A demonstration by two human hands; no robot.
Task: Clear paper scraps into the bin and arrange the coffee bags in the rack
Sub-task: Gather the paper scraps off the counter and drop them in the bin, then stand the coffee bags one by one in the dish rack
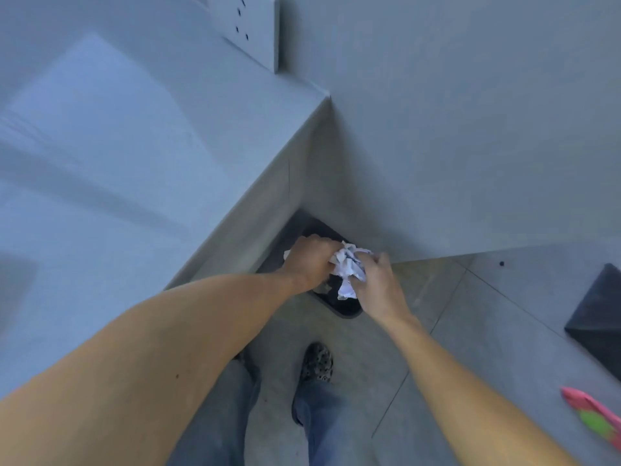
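A wad of crumpled white paper scraps (pixel 349 265) is pressed between both hands, directly above a dark bin (pixel 346 309) that stands on the floor against the counter's side. My left hand (pixel 309 260) grips the wad from the left, and my right hand (pixel 376 284) closes on it from the right. A little more white paper shows behind my left hand. The hands cover most of the bin's opening. No coffee bags or rack are in view.
A pale counter (pixel 134 163) fills the left, its corner near the wall (pixel 470 129). A socket plate (pixel 248 25) sits at the top. My legs and a patterned shoe (pixel 317 363) stand on the tiled floor. A dark object (pixel 598 321) and a pink-green item (pixel 594 418) lie at right.
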